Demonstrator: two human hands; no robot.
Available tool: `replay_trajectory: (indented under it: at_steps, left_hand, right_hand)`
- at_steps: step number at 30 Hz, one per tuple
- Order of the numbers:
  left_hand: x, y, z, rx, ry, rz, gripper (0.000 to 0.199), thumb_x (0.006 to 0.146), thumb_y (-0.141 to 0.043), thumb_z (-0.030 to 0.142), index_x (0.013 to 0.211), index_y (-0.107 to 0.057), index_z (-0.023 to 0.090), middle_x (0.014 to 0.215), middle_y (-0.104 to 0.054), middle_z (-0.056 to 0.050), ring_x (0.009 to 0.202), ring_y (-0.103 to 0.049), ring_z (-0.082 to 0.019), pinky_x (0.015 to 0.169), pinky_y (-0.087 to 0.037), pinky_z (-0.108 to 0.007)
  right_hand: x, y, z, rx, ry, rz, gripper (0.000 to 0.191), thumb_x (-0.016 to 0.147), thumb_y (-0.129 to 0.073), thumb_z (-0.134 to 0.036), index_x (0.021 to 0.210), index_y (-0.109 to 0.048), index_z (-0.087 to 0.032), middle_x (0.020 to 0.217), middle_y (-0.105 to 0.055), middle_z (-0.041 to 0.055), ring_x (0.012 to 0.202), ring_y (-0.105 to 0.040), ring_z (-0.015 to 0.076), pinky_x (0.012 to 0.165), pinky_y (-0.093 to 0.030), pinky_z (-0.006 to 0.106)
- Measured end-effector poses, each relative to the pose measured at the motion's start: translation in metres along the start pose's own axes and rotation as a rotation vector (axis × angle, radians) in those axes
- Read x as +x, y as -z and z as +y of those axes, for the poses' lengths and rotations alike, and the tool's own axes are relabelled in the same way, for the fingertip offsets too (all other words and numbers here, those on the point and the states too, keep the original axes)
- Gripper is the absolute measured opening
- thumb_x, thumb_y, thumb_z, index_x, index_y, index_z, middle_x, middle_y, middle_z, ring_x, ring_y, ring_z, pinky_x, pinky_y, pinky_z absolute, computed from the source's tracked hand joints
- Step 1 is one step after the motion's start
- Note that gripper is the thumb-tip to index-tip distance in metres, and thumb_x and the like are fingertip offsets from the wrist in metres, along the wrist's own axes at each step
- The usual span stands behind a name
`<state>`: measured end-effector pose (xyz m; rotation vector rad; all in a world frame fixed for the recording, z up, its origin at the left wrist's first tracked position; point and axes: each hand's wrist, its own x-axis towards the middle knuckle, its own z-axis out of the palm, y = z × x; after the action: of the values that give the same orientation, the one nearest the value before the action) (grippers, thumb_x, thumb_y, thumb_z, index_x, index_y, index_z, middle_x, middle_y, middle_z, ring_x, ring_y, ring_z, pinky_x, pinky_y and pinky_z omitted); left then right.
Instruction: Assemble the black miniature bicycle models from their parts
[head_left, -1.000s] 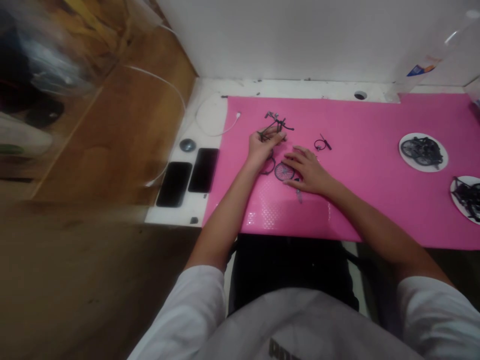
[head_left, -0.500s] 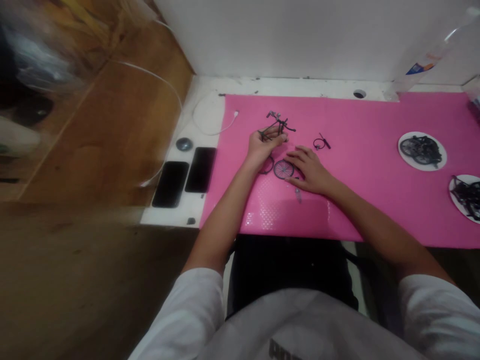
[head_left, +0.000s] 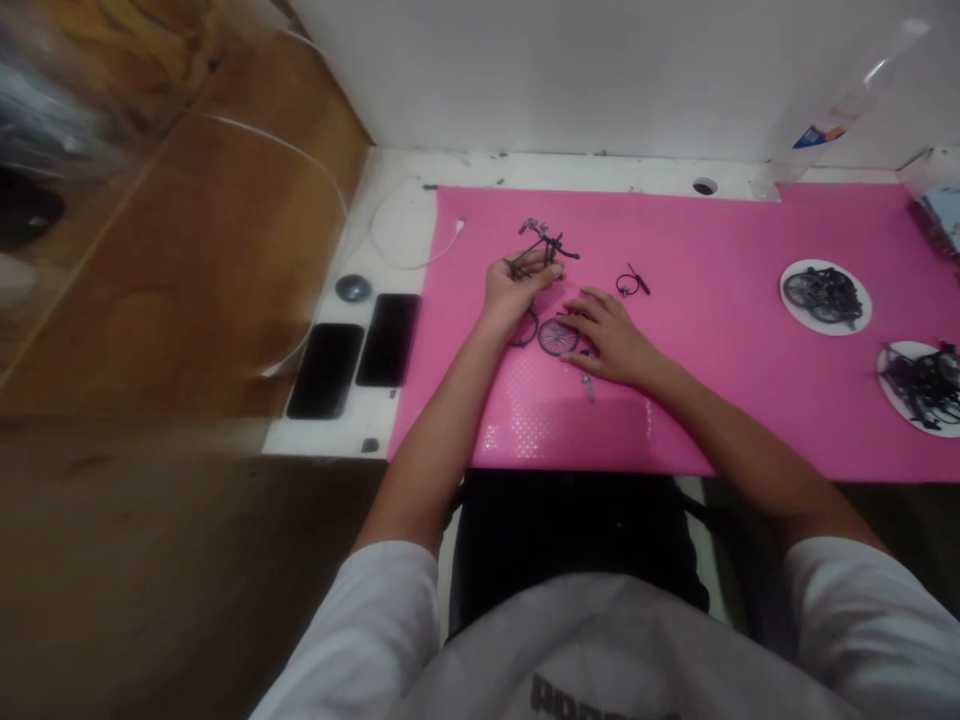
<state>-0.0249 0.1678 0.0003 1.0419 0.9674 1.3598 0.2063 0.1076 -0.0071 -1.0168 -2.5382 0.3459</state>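
Note:
In the head view, my left hand (head_left: 508, 295) is closed around a miniature black bicycle frame (head_left: 551, 240), its handlebar end upward and to the left. My right hand (head_left: 619, 345) rests on the pink mat with the fingers apart, thumb and fingertips at the right edge of a small spoked wheel (head_left: 553, 338). Whether those fingertips press on the wheel I cannot tell. Partly behind my left wrist lies a second round wheel or ring (head_left: 527, 332). A small grey part (head_left: 588, 388) lies just below my right thumb. Beyond my right hand is a dark ring with a short rod (head_left: 632, 284).
A pink mat (head_left: 712, 330) covers most of the white table. Two white plates (head_left: 786, 308) of black bicycle parts stand at the right. Two dark phones (head_left: 326, 370), a round dark object (head_left: 353, 289) and a white cable (head_left: 409, 267) lie left. A clear bottle (head_left: 847, 110) stands at the back.
The whole view has shifted slightly, so everything appears a little further left. Both hands keep nearly the same pose, and the bicycle frame stays in my left hand.

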Motion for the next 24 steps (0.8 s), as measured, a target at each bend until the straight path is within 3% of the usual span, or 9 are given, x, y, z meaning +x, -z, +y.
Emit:
replay_trajectory:
  at_steps: [6, 13, 24]
  left_hand:
    - [0.0019, 0.0007, -0.0028, 0.002, -0.027, -0.005, 0.051, 0.070, -0.108, 0.044, 0.109, -0.086, 0.017, 0.113, -0.091, -0.014, 0.101, -0.087, -0.025, 0.091, -0.070, -0.035]
    - [0.0002, -0.0013, -0.0015, 0.027, -0.028, -0.006, 0.051, 0.071, -0.108, 0.043, 0.109, -0.085, 0.018, 0.115, -0.090, -0.013, 0.104, -0.087, -0.026, 0.091, -0.070, -0.036]
    - [0.0018, -0.0010, -0.0018, 0.026, -0.014, -0.001, 0.053, 0.068, -0.110, 0.045, 0.106, -0.083, 0.019, 0.115, -0.090, -0.013, 0.105, -0.087, -0.027, 0.094, -0.070, -0.037]
  right_hand:
    - [-0.0009, -0.0002, 0.0008, 0.031, -0.027, 0.015, 0.089, 0.102, -0.068, -0.085, 0.162, -0.069, -0.020, 0.166, -0.064, 0.0222, 0.169, -0.042, 0.0493, 0.141, -0.036, 0.075]
    - [-0.0003, -0.0016, 0.0029, 0.030, -0.034, 0.011, 0.087, 0.100, -0.069, -0.087, 0.157, -0.073, -0.022, 0.169, -0.061, 0.0210, 0.170, -0.039, 0.0504, 0.141, -0.033, 0.077]
    - [0.0009, 0.0002, 0.0030, 0.123, -0.032, 0.050, 0.064, 0.090, -0.084, -0.067, 0.137, -0.075, -0.024, 0.163, -0.064, 0.0195, 0.169, -0.039, 0.0502, 0.141, -0.031, 0.078]
